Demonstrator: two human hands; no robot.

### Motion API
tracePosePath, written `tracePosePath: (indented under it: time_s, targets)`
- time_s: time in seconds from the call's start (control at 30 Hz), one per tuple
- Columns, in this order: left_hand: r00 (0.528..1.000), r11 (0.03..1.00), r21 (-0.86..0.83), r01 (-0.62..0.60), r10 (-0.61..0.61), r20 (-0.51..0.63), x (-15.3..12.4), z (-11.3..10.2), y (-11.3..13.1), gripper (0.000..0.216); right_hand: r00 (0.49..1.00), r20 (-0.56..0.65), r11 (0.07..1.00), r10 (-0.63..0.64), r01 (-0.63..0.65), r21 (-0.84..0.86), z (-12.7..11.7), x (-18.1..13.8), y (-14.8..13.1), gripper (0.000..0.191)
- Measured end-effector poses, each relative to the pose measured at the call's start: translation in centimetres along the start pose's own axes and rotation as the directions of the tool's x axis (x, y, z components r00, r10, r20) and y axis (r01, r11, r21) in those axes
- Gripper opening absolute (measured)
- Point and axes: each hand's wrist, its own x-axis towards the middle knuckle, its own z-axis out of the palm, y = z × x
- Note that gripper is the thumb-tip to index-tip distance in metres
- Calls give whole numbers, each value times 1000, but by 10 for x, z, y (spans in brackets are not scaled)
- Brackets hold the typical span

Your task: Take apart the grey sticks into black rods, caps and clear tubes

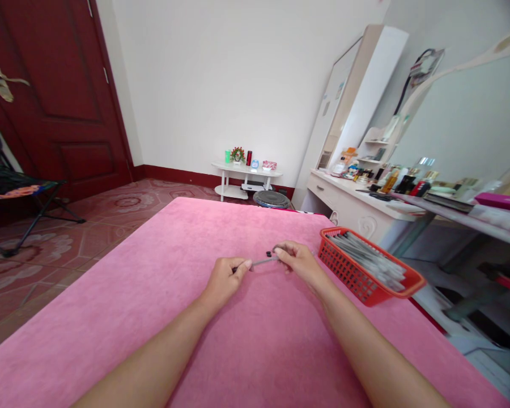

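Observation:
A thin grey strip (264, 262), its exact kind too small to make out, stretches between my two hands just above the pink cloth. My left hand (228, 276) is closed in a pinch around its left end, where a dark bit shows at the fingers. At the other end, my right hand (296, 259) grips the strip between thumb and fingers, and a dark curved part shows by the fingertips. Small black pieces (268, 254) lie on the cloth just beyond the strip. To the right, an orange-red plastic basket (344, 271) holds many similar-looking grey strips (368, 260).
Pink cloth (153, 306) covers the table under my arms. A cluttered dressing table (344, 198) with a mirror stands to the right. Beyond the far edge are a round dark-topped stool (272, 198) and a small white stand (233, 168). A folding chair (21, 190) is at left.

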Motion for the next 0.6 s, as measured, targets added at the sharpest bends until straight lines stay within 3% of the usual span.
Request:
tracePosePath:
  time_s: [0.17,0.33,0.47,0.6]
  targets:
    - [986,967,-189,169,-168,19,4,2,-5,47,987,10,979,-159,159,-127,0,1,0,19]
    - [987,977,-148,157,-161,-17,4,7,-8,35,977,-66,944,-202,176,-279,5,0,7,15]
    - [998,998,-34,45,-46,-43,0,4,-2,30,987,-118,972,-107,79,-222,10,-1,9,18]
    - [973,931,300,-207,229,-37,-5,-5,4,26,992,-16,992,128,-129,-16,10,-2,10,24]
